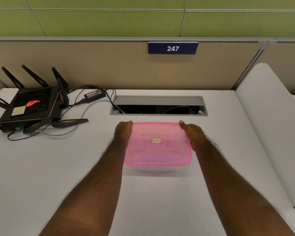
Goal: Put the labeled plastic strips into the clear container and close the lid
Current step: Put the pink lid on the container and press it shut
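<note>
Container: the clear plastic container (157,168) sits on the white desk (49,159) directly in front of you, near the middle of the view; only a thin band of its clear wall shows beneath the lid
Lid: a translucent pink lid (157,143) lies flat over the container, covering it edge to edge, with a small gold oval sticker (156,140) near its centre
Strips: the labeled plastic strips (156,144) show only as faint dark lettering through the pink lid, inside the container; the writing is too blurred to read
Left hand: your left hand (123,133) is closed around the lid's left edge, thumb on the far left corner, fingers curled under out of sight
Right hand: your right hand (193,135) grips the lid's right edge the same way, thumb on the far right corner
Desk, left side: a black router (31,106) with several antennas and a glowing red logo, a power adapter (94,95) and loose cables beside it, well apart from the container
Desk, far side: an open cable hatch (158,106) just beyond the container
Partition: a beige divider carrying a blue sign (172,48) that reads 247
</note>
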The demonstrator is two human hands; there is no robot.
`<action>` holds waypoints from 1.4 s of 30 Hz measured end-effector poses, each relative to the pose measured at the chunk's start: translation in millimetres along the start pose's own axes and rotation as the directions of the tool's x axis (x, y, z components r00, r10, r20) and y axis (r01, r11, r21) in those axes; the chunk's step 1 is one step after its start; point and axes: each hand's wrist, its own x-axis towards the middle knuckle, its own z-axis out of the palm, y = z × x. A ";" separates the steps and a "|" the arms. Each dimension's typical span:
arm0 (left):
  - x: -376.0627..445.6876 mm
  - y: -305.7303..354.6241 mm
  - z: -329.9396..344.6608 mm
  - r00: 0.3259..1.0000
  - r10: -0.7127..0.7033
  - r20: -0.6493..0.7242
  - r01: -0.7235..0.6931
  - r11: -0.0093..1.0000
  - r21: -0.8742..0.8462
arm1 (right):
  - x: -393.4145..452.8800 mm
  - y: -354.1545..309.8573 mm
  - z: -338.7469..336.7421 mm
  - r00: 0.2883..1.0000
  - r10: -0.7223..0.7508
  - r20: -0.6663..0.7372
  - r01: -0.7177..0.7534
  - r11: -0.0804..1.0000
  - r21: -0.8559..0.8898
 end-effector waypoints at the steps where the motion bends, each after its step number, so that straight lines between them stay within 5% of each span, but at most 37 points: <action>1: -2.3 2.0 0.3 0.999 0.016 -0.027 -0.015 0.999 0.045 | -0.6 0.7 1.2 1.000 -0.023 -0.021 0.023 1.000 -0.021; 8: -2.3 -0.6 2.4 0.993 0.083 -0.080 -0.074 0.991 0.116 | -1.9 6.1 -2.3 1.000 0.009 0.024 -0.011 0.998 0.066; 11: -4.3 -2.2 2.3 0.989 0.114 -0.098 -0.098 0.982 0.160 | -2.7 8.3 -17.9 0.978 0.090 0.189 -0.108 0.990 0.088; 18: -5.4 -3.5 1.0 0.989 0.099 -0.107 -0.086 0.989 0.119 | -30.2 35.2 -55.4 0.835 0.237 0.496 -0.183 0.971 -0.156; 26: -14.0 -8.2 -11.7 0.975 0.178 -0.132 -0.172 0.984 0.052 | -59.1 58.1 -52.3 0.892 0.144 0.428 -0.157 0.988 -0.005; 29: -32.9 -22.9 -27.6 0.991 0.133 -0.010 -0.132 0.991 0.036 | -63.9 61.9 -50.4 0.912 0.123 0.390 -0.158 0.986 0.057; 31: -51.9 -40.5 -44.0 0.989 -0.013 0.150 0.018 0.999 -0.032 | -65.0 63.5 -48.8 0.920 0.115 0.376 -0.157 0.984 0.082; 35: -83.6 -75.4 -70.9 0.889 -0.168 0.425 0.262 0.949 -0.173 | -64.2 65.9 -47.0 0.922 0.116 0.368 -0.168 0.979 0.113; 42: -92.2 -81.0 -67.6 0.874 -0.137 0.466 0.324 0.880 -0.348 | -64.3 69.8 -46.6 0.930 0.135 0.341 -0.189 0.974 0.128</action>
